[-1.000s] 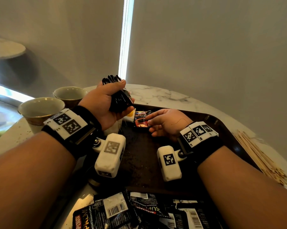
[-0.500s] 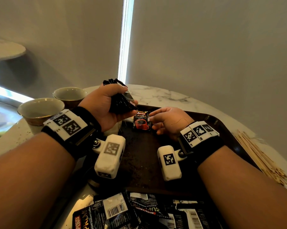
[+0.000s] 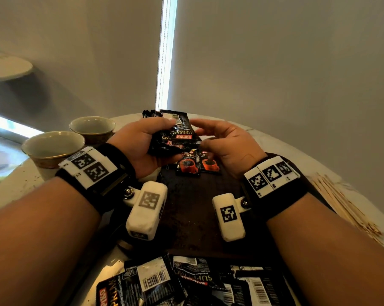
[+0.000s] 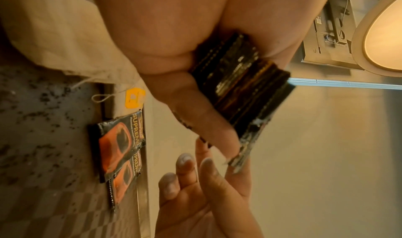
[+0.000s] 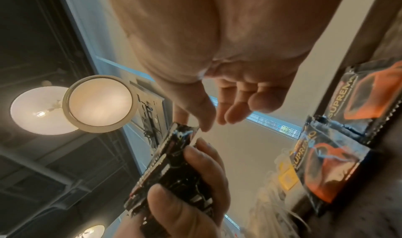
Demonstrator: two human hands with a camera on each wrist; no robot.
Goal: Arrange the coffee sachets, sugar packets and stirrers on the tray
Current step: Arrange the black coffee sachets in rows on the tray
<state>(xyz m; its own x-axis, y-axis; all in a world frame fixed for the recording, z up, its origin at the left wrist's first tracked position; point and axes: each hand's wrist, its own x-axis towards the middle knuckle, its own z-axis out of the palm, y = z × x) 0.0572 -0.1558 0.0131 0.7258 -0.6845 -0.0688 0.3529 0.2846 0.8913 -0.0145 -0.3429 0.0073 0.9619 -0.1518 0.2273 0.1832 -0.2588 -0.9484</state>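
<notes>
My left hand (image 3: 142, 140) grips a stack of black coffee sachets (image 3: 175, 134) above the far end of the dark tray (image 3: 186, 213). The same stack (image 4: 239, 80) fills the left wrist view, one sachet sticking out past my thumb. My right hand (image 3: 222, 140) is beside the stack with relaxed fingers, and its thumb tip touches the top sachet's edge (image 5: 191, 130). Two sachets with red cups printed on them (image 3: 187, 163) (image 3: 208, 162) lie side by side on the tray, under both hands.
Several loose sachets (image 3: 186, 281) lie at the table's near edge. Wooden stirrers (image 3: 345, 206) lie right of the tray. Two cups (image 3: 54, 146) (image 3: 92, 127) stand at the left. A tea bag with a yellow tag (image 4: 135, 97) lies at the tray's left rim.
My right hand has risen from the tray to the stack in my left hand. The stack has tipped toward it. A second sachet now shows beside the first on the tray.
</notes>
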